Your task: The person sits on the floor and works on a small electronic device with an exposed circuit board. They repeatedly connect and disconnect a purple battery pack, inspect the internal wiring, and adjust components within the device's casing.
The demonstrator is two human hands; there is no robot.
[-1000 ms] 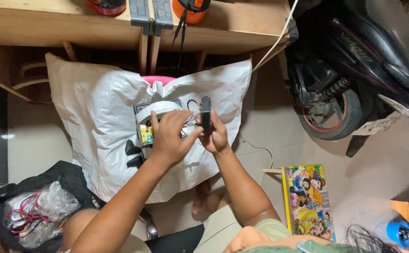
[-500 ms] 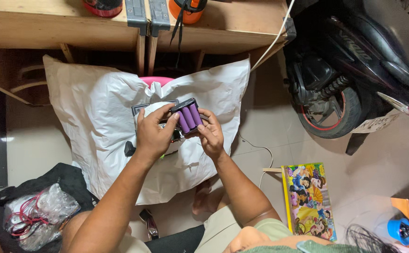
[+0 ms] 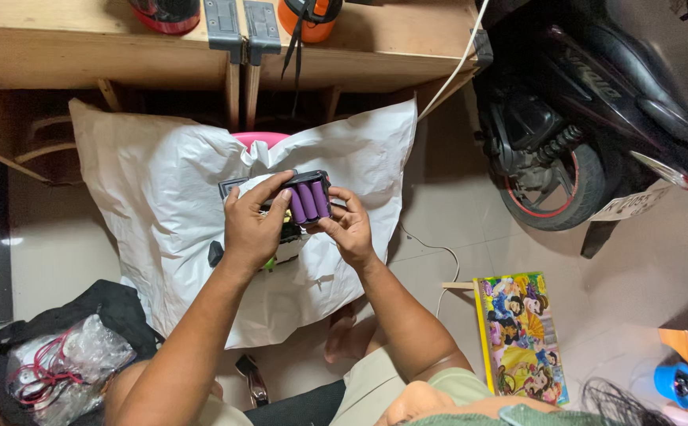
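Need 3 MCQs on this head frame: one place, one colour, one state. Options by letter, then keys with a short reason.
1. Where does the picture book lie?
A. on the floor tiles, on the person's right
B. on the white sheet
C. on the wooden bench

2. What colour are the cylindrical cells in the black holder?
A. green
B. purple
C. orange

3. How is the holder supported?
A. lying untouched
B. by one hand
C. by both hands

Keys: 1 A, it lies on tiles near the scooter wheel. 2 B, all look purple. 3 C, left hand and right hand grip it.
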